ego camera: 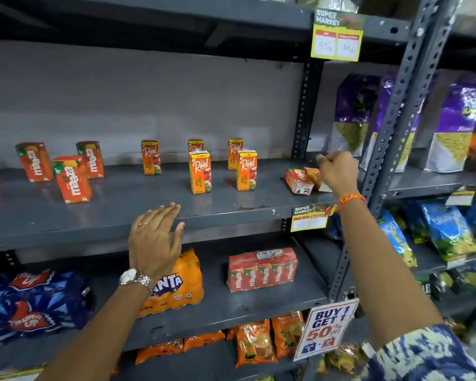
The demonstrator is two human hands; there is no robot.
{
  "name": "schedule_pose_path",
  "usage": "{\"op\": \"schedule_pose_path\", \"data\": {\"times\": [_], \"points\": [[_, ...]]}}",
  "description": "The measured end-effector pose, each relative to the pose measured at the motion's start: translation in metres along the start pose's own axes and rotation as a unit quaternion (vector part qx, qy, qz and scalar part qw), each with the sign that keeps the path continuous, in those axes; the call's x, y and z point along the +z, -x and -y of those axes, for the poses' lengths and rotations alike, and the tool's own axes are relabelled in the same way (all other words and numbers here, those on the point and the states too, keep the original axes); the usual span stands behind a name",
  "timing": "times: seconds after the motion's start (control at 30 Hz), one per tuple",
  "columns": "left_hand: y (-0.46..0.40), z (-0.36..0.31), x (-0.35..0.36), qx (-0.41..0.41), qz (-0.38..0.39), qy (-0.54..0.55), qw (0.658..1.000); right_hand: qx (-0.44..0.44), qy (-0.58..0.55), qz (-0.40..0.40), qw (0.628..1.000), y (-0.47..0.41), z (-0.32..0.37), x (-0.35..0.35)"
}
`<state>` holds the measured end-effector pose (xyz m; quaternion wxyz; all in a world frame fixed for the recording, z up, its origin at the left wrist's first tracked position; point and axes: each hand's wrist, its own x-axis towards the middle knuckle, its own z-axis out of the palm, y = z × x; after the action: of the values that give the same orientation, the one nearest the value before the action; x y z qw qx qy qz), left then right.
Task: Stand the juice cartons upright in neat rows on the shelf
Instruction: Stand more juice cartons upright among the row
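Note:
Several orange Real juice cartons stand upright on the grey shelf (138, 207), among them one front carton (200, 172) and another (246, 170). Three red Maaza cartons (72, 179) stand further left. At the shelf's right end two cartons lie on their sides, a red one (298, 181) and an orange one (312, 174). My right hand (338, 170) hovers over the orange lying carton with fingers curled; the hand hides whether it grips the carton. My left hand (154, 240), fingers straight, is at the shelf's front edge and holds nothing.
Purple snack bags (352, 114) fill the neighbouring bay behind a perforated upright (396, 111). Below are a Fanta pack (182, 281), a wrapped Maaza multipack (263, 270) and a Thums Up pack (33, 303). A price tag (309, 218) hangs from the shelf edge.

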<state>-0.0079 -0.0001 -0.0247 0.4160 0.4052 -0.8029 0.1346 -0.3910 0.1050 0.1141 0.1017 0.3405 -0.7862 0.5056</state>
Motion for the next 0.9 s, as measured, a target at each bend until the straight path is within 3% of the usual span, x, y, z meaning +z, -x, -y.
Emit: {"op": "schedule_pose_path", "data": {"times": [0.13, 0.3, 0.47, 0.7, 0.9], "points": [[0.000, 0.003, 0.009, 0.003, -0.037, -0.009, 0.999, 0.068, 0.178, 0.114, 0.975, -0.020, -0.018, 0.010], [0.004, 0.007, 0.009, 0.016, -0.038, -0.021, 0.999, 0.101, 0.207, 0.189, 0.955, -0.029, -0.024, 0.023], [0.003, 0.009, 0.005, 0.032, -0.028, -0.024, 0.999, 0.122, 0.066, 0.192, 0.972, -0.034, -0.031, 0.019], [0.003, 0.012, 0.010, 0.028, -0.036, -0.020, 0.999, 0.205, -0.097, 0.218, 0.949, -0.046, -0.036, 0.012], [0.003, 0.011, 0.007, 0.028, -0.028, -0.011, 0.999, 0.190, -0.168, 0.133, 0.958, -0.037, -0.038, 0.011]]}}
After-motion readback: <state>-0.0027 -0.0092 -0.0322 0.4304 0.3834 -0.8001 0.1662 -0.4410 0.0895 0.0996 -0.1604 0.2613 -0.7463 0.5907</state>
